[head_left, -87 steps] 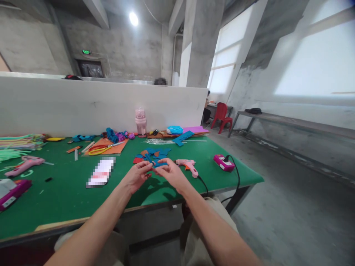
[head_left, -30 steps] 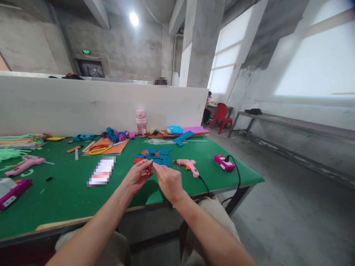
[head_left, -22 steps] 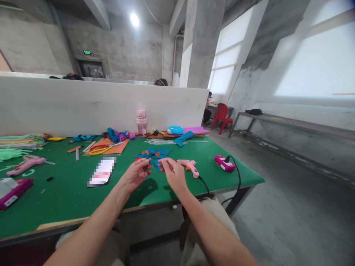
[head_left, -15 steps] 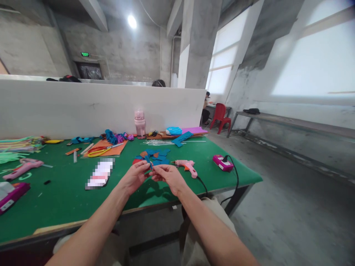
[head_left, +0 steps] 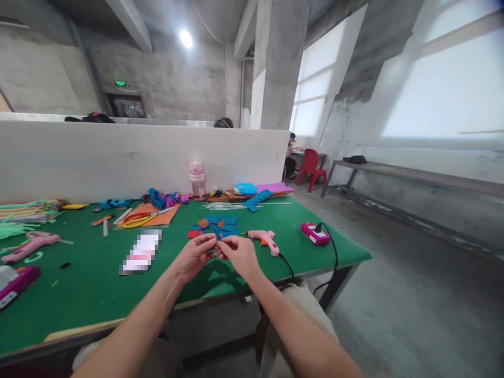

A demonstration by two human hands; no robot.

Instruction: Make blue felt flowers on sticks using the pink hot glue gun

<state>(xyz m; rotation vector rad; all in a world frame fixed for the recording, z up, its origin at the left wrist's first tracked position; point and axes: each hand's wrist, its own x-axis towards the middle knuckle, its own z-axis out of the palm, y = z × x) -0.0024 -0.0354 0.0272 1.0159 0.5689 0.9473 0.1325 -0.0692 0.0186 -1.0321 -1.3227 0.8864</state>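
Observation:
My left hand (head_left: 197, 253) and my right hand (head_left: 241, 253) meet fingertip to fingertip just above the table's front part. Between them they pinch a small blue piece (head_left: 217, 231), which looks like a narrow strip of felt or foam; its lower end is hidden by the fingers. Right behind the hands lies a loose group of cut blue pieces (head_left: 229, 222), with a few brown and red ones among them. A pink hot glue gun (head_left: 263, 236) rests on its side to the right of my right hand, its nozzle toward the pieces.
On the green table (head_left: 90, 278) lie a blurred-out phone-like rectangle (head_left: 142, 251), scissors or pliers with red and yellow handles (head_left: 139, 220), and another pink glue gun (head_left: 33, 245). A magenta power block (head_left: 315, 233) trails a black cord. A pink bottle (head_left: 197, 181) stands by the white partition (head_left: 129, 163).
Both hands have closed in around the blue piece, and less of it shows above the fingertips. My left hand has shifted slightly right. The whole view has tilted a little.

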